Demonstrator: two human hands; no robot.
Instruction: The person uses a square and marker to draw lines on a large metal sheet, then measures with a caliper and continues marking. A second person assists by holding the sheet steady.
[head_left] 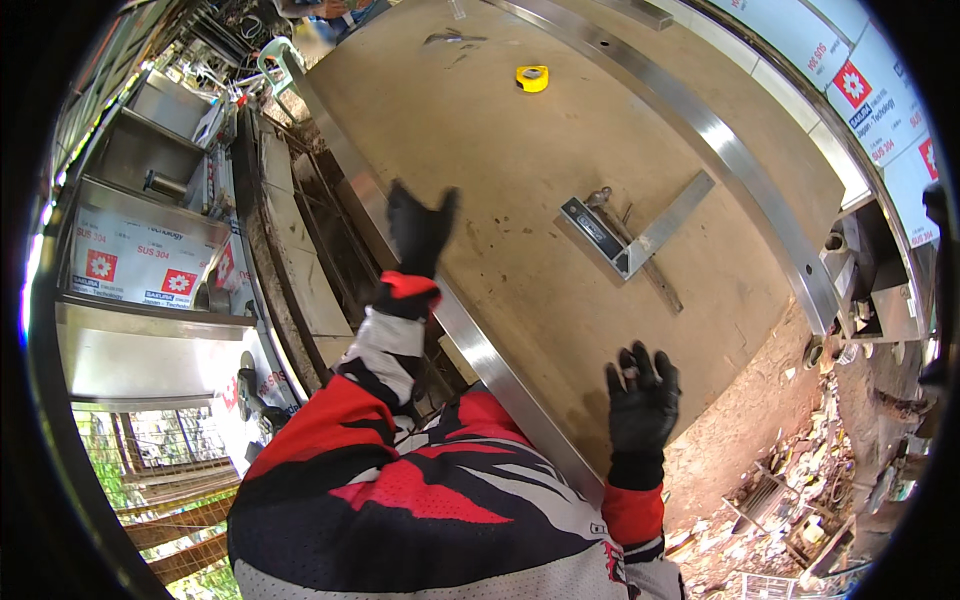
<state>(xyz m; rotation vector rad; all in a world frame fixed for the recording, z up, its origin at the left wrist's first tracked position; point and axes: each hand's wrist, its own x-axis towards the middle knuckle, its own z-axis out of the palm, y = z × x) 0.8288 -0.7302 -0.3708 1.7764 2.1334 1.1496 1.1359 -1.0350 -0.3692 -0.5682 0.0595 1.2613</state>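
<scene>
Both gloved hands flat on the desk [520, 170], holding nothing. Left hand [418, 232] at 10 o'clock near the desk's steel edge strip [480, 345], fingers spread. Right hand [642, 398] at 5 o'clock, fingers slightly spread. Try square [632, 238] lies between, toward 1 o'clock, apart from both. Yellow tape measure [532, 77] at 12. Long steel bar [700, 130] at 2.

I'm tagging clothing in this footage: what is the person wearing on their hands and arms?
Both the left hand and the right hand wear black gloves. The long sleeves are patterned in red, black and white, with red cuffs at the wrists.
</scene>
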